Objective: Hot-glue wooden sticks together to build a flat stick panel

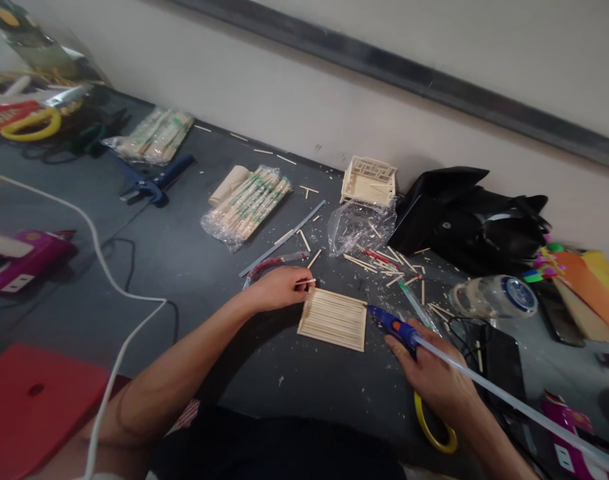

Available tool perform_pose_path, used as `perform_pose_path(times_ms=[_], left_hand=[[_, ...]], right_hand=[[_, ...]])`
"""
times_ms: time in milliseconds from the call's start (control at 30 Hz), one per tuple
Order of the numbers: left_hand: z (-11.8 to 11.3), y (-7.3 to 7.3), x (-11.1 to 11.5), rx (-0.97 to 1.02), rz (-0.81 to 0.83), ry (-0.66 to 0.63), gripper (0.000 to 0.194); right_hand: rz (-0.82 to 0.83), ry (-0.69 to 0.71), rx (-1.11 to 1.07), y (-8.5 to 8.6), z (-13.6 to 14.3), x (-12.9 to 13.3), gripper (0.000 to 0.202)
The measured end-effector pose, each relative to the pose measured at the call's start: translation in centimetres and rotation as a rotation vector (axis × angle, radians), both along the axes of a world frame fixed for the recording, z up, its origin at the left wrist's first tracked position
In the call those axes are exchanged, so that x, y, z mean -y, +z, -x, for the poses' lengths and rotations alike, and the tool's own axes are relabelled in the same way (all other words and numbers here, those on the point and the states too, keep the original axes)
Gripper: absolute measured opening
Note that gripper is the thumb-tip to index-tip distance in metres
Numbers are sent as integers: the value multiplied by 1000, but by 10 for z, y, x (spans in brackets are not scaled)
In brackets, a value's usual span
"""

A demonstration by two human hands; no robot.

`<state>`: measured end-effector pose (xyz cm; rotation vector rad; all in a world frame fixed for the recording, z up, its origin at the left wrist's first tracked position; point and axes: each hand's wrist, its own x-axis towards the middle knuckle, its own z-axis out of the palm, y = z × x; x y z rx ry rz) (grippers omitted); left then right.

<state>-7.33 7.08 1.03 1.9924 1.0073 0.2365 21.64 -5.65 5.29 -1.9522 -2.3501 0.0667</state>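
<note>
A flat panel of thin wooden sticks (333,320) lies on the dark table in front of me. My left hand (283,288) is at its upper left corner, fingers pinched on a short wooden stick (305,281). My right hand (434,370) grips a blue hot glue gun (391,323), its nozzle at the panel's upper right corner. A long translucent glue stick (489,383) runs back from the gun over my right forearm. Under my right hand shows a yellow scissors handle (437,433), partly covered.
Beyond the panel are loose sticks (359,263), packs of wooden sticks (249,203), a small stick-built piece (369,180) and a black bag (464,217). A glass jar (494,295) lies on the right. Blue pliers (151,187) and a white cord (99,243) are on the left.
</note>
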Motion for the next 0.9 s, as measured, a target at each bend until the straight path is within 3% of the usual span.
perform_pose_path(times_ms=[333, 467, 600, 733, 900], left_hand=[[0, 2, 0, -5, -8, -4, 8], [0, 2, 0, 11, 1, 3, 7], [-1, 3, 1, -10, 24, 18, 7], [-1, 4, 1, -7, 33, 17, 7], [-1, 4, 1, -12, 35, 21, 11]], right_hand=[[7, 17, -33, -6, -6, 1, 34], [-70, 22, -52, -15, -8, 1, 39], [-87, 58, -79, -16, 1, -2, 44], [1, 67, -133, -10, 14, -11, 36], [-1, 101, -144, -12, 28, -18, 32]])
